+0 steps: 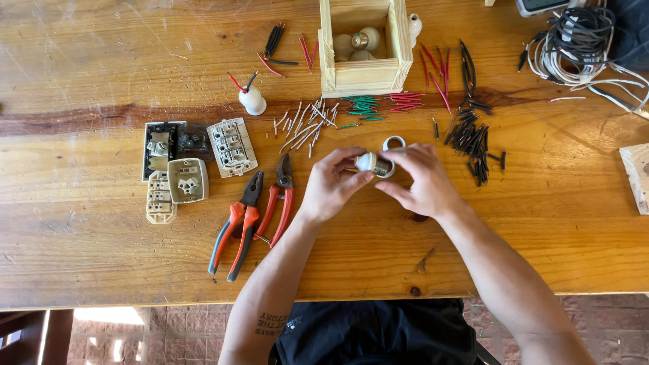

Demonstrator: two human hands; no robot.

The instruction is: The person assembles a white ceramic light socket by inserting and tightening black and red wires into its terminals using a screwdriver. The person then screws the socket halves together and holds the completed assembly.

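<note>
Far left on the wooden tabletop (81, 270): dismantled switch and socket parts (193, 162), beige and white, one on a dark backplate, all lying flat in a cluster. Just right of them, nearer me, two pairs of pliers: the red-and-black-handled pliers (236, 230) and the red-handled cutters (279, 199), side by side, jaws pointing away from me. Farther back, a small white lamp holder (252, 101) stands upright with a red and a black wire poking out of its top. Right of it, a scatter of white wire offcuts (304, 128).

Centre: my left hand (331, 186) pinches the white lamp socket (375, 164), thumb and fingertips closed on its white left end. My right hand (422, 179) closes on the metal-threaded right end, fingers curled round it. Socket is held just above the tabletop, between both hands, roughly horizontal. A white ring (393, 142) lies just beyond the hands; can't tell if it touches my fingers.

Behind that, a wooden box (399, 47) with more white sockets inside. Green wire bits (362, 105) and red wire bits (405, 101) lie at its near side. Right of my hands, a heap of short black wire bits (473, 138). Far right corner: a coil of grey and white cable (581, 40).
</note>
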